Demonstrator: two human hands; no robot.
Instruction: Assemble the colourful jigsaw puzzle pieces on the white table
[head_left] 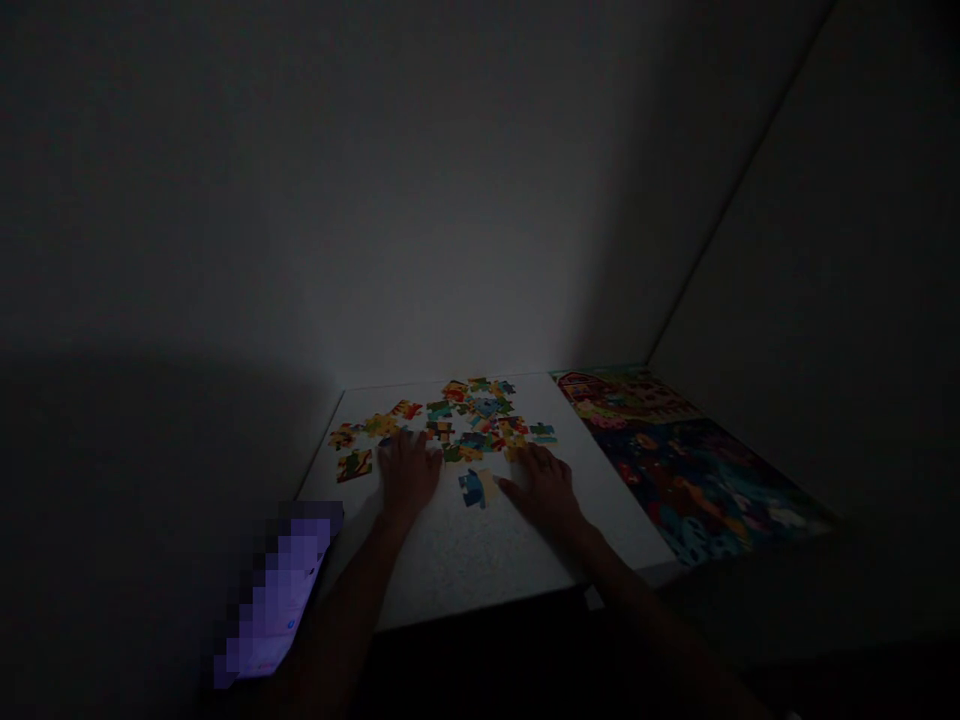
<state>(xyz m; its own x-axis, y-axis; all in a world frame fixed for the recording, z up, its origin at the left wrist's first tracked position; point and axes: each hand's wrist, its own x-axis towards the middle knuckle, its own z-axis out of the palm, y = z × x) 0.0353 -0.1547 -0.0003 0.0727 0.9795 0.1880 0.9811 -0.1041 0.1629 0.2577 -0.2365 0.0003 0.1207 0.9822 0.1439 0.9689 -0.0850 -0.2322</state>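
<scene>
While both hands lie palm-down on a white tabletop [465, 560], apart from each other, neither closes on anything. The left hand [409, 475] rests with its fingers at the near edge of a loose scatter of jigsaw puzzle pieces [469, 420], while the right hand [541, 490] sits just beside a separate blue and yellow puzzle piece [474, 488] lying nearer the person (the room is so dim that the colours look muted). The scatter spreads across the far part of the tabletop. To the right lies a printed farm-scene picture [660, 460] with a red barn, and a pixelated, glowing purple rectangle [277, 590] shows near the left forearm.
</scene>
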